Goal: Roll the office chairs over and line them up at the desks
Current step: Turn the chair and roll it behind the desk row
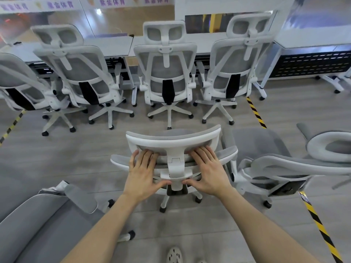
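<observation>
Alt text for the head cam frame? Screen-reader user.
Left hand and right hand press on the back of a grey mesh office chair's headrest, which faces a row of matching chairs lined up at white desks. Yellow-black floor tape runs along both sides.

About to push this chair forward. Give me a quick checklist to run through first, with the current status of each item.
1. Grip: left hand and right hand lie flat on the headrest: ok.
2. Straight ahead: the middle chair fills that desk place: not ok.
3. Right side: the neighbouring chair sits very close to the held chair: not ok.
4. Left side: the grey chair stands apart: ok.
5. Free desk place: cannot tell.
6. Casters: the visible ones are on the floor: ok.
</observation>
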Demonstrator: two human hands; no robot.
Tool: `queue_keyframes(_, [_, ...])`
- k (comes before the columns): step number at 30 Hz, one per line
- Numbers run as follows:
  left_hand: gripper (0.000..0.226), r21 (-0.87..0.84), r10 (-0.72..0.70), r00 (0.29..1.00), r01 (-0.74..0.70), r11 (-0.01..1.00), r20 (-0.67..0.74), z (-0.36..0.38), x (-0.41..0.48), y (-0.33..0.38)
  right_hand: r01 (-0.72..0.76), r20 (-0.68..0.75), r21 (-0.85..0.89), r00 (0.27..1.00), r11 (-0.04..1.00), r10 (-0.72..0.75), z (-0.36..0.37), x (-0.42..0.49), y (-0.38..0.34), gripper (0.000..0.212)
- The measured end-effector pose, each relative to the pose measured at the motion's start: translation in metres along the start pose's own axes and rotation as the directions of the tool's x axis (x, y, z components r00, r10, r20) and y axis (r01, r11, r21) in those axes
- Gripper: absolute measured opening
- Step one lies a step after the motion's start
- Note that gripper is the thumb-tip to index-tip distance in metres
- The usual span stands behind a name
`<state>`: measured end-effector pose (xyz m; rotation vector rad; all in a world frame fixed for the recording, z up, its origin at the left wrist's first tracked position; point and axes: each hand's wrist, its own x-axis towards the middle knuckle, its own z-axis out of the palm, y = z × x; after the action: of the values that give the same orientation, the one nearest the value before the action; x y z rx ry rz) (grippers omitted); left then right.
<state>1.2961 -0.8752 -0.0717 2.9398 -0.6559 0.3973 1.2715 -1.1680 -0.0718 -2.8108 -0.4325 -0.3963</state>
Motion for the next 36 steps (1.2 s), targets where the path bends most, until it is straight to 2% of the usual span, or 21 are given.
queue_keyframes(6, [0.115,0.018,-0.028,0.999,0.027,0.999,0.031,-0.002,-0.008,0.010,0.013,-0.002,0.007,1.000,1.000,-0.013,-0.002,-0.007,0.004,0.109])
queue_keyframes(27, [0.109,-0.045,0.001,0.999,-0.003,0.999,-0.049,0.002,-0.014,0.012,0.024,-0.078,0.023,0.997,0.999,-0.022,0.000,-0.021,0.002,0.108])
queue_keyframes(36, [0.108,-0.044,-0.021,0.999,0.020,0.999,-0.028,-0.002,-0.024,0.019,0.035,-0.072,0.018,0.997,0.999,-0.034,-0.001,-0.030,0.001,0.108])
